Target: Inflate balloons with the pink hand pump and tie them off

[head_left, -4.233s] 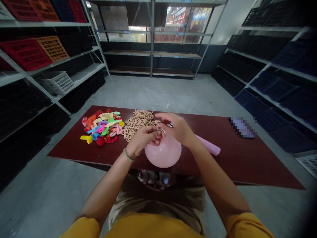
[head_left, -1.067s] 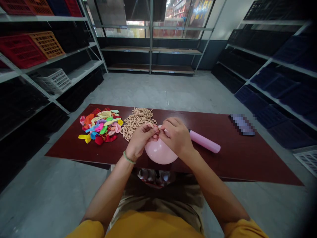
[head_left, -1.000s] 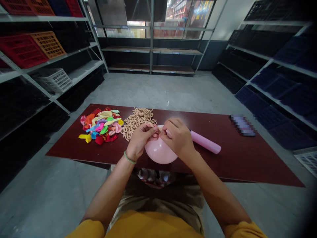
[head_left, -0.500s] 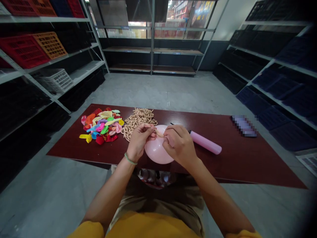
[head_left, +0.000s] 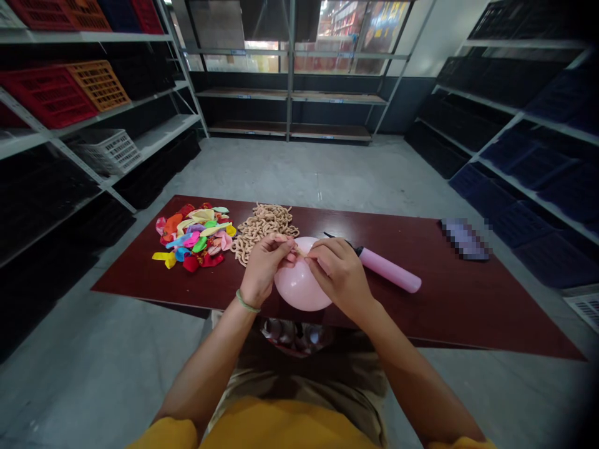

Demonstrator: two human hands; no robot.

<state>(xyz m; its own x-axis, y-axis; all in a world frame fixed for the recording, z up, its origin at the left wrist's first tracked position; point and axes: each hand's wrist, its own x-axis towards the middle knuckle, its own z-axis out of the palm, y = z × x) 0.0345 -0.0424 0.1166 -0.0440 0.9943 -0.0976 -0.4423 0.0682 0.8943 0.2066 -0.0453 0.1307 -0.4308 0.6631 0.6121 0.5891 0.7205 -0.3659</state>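
Note:
A blown-up pink balloon (head_left: 303, 288) rests on the dark red table (head_left: 449, 293), right in front of me. Above it, my left hand (head_left: 270, 262) is closed in a pinch at the balloon's neck, mostly hidden by the fingers. My right hand (head_left: 337, 268) pinches a thin tan cord (head_left: 302, 252) close to the left fingertips. Whether the cord goes around the neck I cannot tell. To the right of my right hand lies a pink balloon pump (head_left: 390, 269) with a black nozzle end.
Left on the table is a heap of colourful uninflated balloons (head_left: 194, 237). A pile of beige cord (head_left: 262, 227) sits beside it, just beyond my left hand. A blurred flat object (head_left: 464, 238) lies far right. Shelves with crates (head_left: 47, 93) stand around.
My right hand has drawn in slightly towards the left fingertips, and less of the tan cord shows between them. The left hand keeps its pinch, and the balloon stays in place.

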